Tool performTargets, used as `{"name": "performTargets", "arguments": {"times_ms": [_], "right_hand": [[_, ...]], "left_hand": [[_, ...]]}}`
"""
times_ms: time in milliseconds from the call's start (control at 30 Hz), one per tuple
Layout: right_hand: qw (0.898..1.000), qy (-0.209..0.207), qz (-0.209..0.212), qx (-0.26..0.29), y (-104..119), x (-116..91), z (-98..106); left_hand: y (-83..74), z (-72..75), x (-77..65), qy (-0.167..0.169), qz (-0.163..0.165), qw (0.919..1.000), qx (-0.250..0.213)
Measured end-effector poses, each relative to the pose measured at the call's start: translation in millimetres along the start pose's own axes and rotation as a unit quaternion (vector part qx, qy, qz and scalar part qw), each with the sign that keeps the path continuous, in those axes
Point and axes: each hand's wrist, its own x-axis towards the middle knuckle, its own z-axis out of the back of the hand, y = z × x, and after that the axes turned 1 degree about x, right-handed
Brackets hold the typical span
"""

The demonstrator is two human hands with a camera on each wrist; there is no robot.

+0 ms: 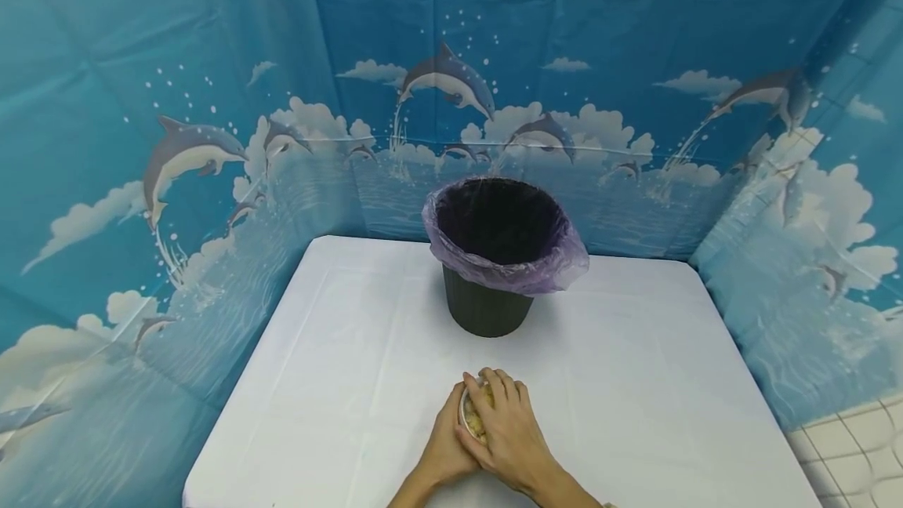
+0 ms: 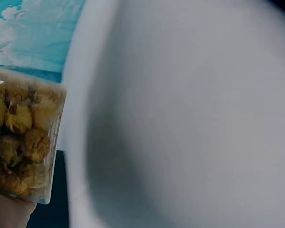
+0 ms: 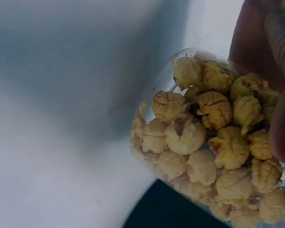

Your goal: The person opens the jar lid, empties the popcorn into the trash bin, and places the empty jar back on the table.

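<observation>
A clear, rounded plastic jar (image 1: 473, 418), packed with knobbly golden-brown popcorn (image 3: 213, 137), is over the near part of a white-covered table (image 1: 339, 382). The left hand (image 1: 447, 447) grips its side; the right hand (image 1: 509, 431) grips across its top. Beyond stands a round black bin (image 1: 487, 310) with a translucent purple plastic liner (image 1: 557, 266).

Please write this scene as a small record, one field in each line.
Container: clear jar
Contents: popcorn
Lid: cannot tell whether fitted
Left hand: holds the jar's side
Right hand: grips the jar, fingers across its top
Bin: dark, upright, beyond the hands
Bin bag: purple, folded over the rim
Bin interior: too dark to judge
Table: covered in white
Backdrop: blue, printed with dolphins and clouds
</observation>
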Motion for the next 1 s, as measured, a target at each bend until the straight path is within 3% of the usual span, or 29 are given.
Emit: {"name": "performTargets", "arguments": {"times_ms": [167,233,300,367,433,500,533,567,600,633,700,733,767,800,833,900,967,1000], "right_hand": [[0.998,-0.042,0.032,0.032,3,20,26],[0.995,-0.049,0.071,0.051,4,27,38],[0.988,-0.038,0.121,0.085,5,32,51],[0.976,-0.016,0.179,0.121,6,36,62],[0.962,0.028,0.224,0.154,5,39,72],[0.953,0.073,0.245,0.163,3,40,81],[0.953,0.098,0.239,0.16,2,40,85],[0.955,0.12,0.222,0.153,0,41,88],[0.96,0.137,0.197,0.142,-2,41,91],[0.966,0.151,0.164,0.133,-4,43,93],[0.974,0.174,0.074,0.125,-5,50,94],[0.975,0.183,0.022,0.125,-4,51,93],[0.974,0.183,-0.029,0.129,-2,55,90],[0.972,0.18,-0.079,0.132,1,59,87],[0.968,0.174,-0.123,0.134,3,62,83],[0.966,0.148,-0.178,0.112,8,69,76],[0.972,0.119,-0.186,0.081,9,71,70],[0.977,0.105,-0.173,0.066,8,70,70]], "left_hand": [[-29.0,28.0,15.6,0.051,-0.029,0.9982,-0.01],[-37.1,41.9,20.2,0.111,-0.034,0.9925,-0.038],[-43.2,57.2,24.4,0.189,-0.045,0.9797,-0.05],[-48.3,71.5,29.9,0.287,-0.065,0.953,-0.074],[-52.2,82.6,37.6,0.379,-0.097,0.9158,-0.092],[-55.3,89.4,45.0,0.432,-0.125,0.8884,-0.092],[-56.7,90.5,48.2,0.446,-0.122,0.8805,-0.107],[-57.8,90.6,50.6,0.44,-0.113,0.8835,-0.114],[-58.6,89.8,52.0,0.417,-0.103,0.8961,-0.111],[-59.7,87.7,52.7,0.38,-0.087,0.9145,-0.107],[-61.8,79.9,53.0,0.272,-0.056,0.957,-0.083],[-62.2,73.1,50.2,0.21,-0.045,0.9744,-0.065],[-63.1,65.9,47.4,0.149,-0.036,0.9876,-0.034],[-64.5,58.0,45.2,0.093,-0.033,0.9951,0.004],[-66.2,49.7,43.5,0.043,-0.036,0.9973,0.047],[-70.1,34.4,41.2,-0.033,-0.044,0.9919,0.115],[-73.7,25.3,39.0,-0.069,-0.052,0.9843,0.154],[-75.2,24.2,38.3,-0.068,-0.053,0.9844,0.153]]}}
